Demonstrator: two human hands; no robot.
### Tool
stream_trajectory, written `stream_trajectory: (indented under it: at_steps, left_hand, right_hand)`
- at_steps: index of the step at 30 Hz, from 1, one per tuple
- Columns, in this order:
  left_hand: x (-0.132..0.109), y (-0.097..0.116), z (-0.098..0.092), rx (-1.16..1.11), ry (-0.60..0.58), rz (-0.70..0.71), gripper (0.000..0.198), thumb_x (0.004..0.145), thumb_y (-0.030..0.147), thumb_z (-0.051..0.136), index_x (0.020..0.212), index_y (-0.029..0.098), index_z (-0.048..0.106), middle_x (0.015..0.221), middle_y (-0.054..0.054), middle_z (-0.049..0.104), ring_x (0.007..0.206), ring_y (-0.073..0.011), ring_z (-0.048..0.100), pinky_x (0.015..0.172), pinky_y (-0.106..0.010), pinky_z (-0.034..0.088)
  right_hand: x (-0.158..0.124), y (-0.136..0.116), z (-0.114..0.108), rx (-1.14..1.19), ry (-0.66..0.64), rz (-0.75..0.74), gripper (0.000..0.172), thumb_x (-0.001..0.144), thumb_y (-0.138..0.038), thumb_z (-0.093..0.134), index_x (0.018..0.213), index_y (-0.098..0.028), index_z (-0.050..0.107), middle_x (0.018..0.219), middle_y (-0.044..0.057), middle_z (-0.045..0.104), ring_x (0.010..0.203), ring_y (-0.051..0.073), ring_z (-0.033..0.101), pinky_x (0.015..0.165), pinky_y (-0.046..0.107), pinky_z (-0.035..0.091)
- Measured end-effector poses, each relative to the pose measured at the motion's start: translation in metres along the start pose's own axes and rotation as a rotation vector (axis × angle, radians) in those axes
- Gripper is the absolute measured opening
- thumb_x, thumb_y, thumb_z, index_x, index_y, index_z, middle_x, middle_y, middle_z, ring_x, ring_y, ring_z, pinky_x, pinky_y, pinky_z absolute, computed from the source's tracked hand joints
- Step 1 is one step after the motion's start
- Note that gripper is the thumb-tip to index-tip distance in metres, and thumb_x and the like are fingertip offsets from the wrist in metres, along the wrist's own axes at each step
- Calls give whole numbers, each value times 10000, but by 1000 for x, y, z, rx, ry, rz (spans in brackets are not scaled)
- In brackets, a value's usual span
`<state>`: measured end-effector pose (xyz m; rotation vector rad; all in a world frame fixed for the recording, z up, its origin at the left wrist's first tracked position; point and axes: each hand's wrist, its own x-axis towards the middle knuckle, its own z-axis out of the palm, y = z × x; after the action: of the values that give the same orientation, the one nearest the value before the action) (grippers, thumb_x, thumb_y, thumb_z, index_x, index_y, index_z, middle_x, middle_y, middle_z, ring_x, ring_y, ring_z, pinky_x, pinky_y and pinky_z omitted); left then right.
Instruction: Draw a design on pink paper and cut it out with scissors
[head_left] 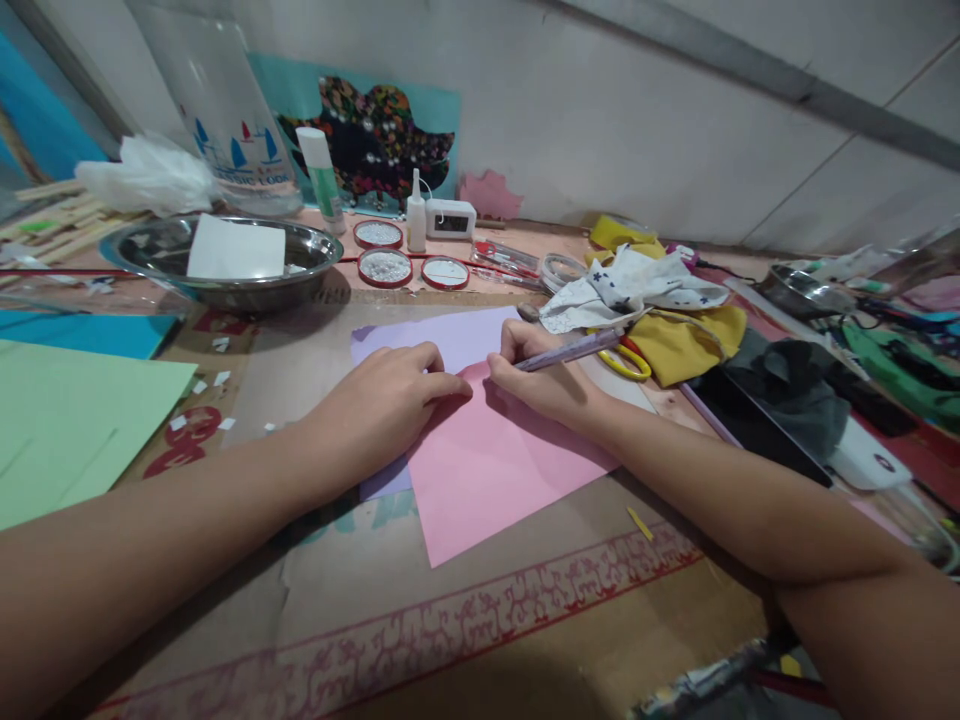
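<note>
A pink sheet of paper (495, 470) lies at an angle over a lavender sheet (442, 335) on the work surface. My left hand (397, 400) rests on the papers, its thumb stretched out along the pink sheet's upper part; its other fingers are partly hidden. Just beside it, my right hand (536, 375) is closed around a greyish-purple pen (574, 352), which slants up to the right. The pen's tip is hidden behind the fingers, close to the pink sheet's upper edge. Yellow-handled scissors (634, 362) lie right of that hand, partly under cloth.
A steel bowl (255, 290) holding a white piece stands at back left, near a glue stick (321, 175), a glue bottle (416, 215) and small red-rimmed dishes of beads (385, 267). Green sheets (82, 420) lie left. Crumpled cloths (645, 285) and a dark tablet-like slab (757, 425) crowd the right.
</note>
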<state>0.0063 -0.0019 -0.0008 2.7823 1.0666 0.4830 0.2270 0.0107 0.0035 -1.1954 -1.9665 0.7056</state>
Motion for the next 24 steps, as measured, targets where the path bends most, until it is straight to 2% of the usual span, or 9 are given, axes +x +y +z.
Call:
stream_trajectory:
  at_steps: [6,9,11,14,17,20,24]
  left_hand:
    - [1,2,0,13,-18,-7,260,1020,233,543,1109,267,785,939,-72,680,783,-232,619,681,-346,407]
    - [0,0,2,3,41,-60,282,1029,222,500,1222,189,704,989,-88,718,847,-247,654,723,-356,445]
    - [-1,-4,2,12,85,-74,342,1013,173,481,1326,157,617,1074,-106,733,944,-257,671,792,-364,468]
    - [-4,-9,2,69,88,-66,433,966,80,445,1374,160,565,1168,-123,724,1086,-278,661,880,-387,464]
    - [-5,-9,0,136,116,-76,458,960,49,394,1366,163,573,1205,-136,717,1131,-292,654,892,-408,452]
    - [-5,-4,-5,189,147,-76,382,1008,144,405,1337,158,598,1198,-146,725,1093,-303,668,882,-428,447]
    - [-4,4,-12,222,64,-46,323,1021,396,511,1132,153,694,1040,-137,751,988,-330,684,879,-458,434]
  right_hand:
    - [-3,1,0,39,-5,14,284,824,-152,595,647,-230,387,571,-64,437,521,103,401,506,256,290]
    - [-9,0,-4,189,122,16,242,952,-288,596,770,-241,444,587,-67,504,511,117,473,519,262,361]
    - [-12,-1,-9,219,252,-76,161,1003,-356,570,896,-251,511,697,-31,616,620,145,588,617,289,453]
    - [-12,0,-15,47,352,-264,130,1017,-356,561,1004,-243,625,952,59,719,912,193,668,854,347,492]
    - [-8,2,-17,-137,298,-291,183,1021,-352,544,981,-230,675,981,63,738,952,212,667,893,375,477]
    - [-7,2,-16,-229,256,-264,195,1016,-354,541,963,-230,683,945,48,748,899,210,660,851,372,468]
    - [-10,0,-12,-236,238,-319,207,1010,-337,530,934,-224,685,903,51,741,857,204,651,823,358,468]
